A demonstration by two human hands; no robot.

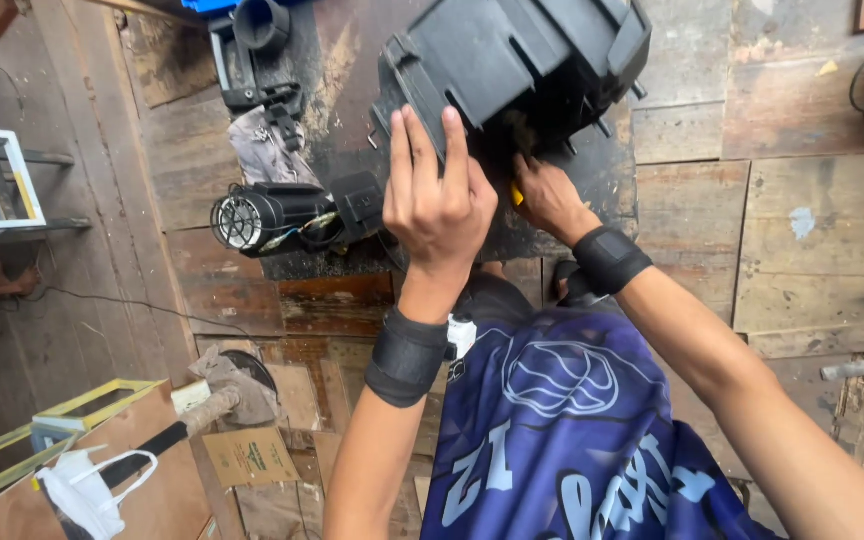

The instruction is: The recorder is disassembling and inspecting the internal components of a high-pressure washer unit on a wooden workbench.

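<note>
A large black plastic housing [522, 60] stands on a dark mat on the wooden floor, tilted up toward me. My left hand [437, 195] presses flat against its near side, fingers spread upward. My right hand [547, 195] reaches under the housing's lower edge, fingers curled around a small yellow-handled tool [516, 195] that is mostly hidden. Both wrists wear black bands.
A black blower motor with a round grille [252, 217] lies left of my hands. Further back sit black plastic parts [257, 45] and a grey rag [262, 150]. A hammer [192, 420], cardboard [250, 457] and a white bag [87, 490] lie lower left.
</note>
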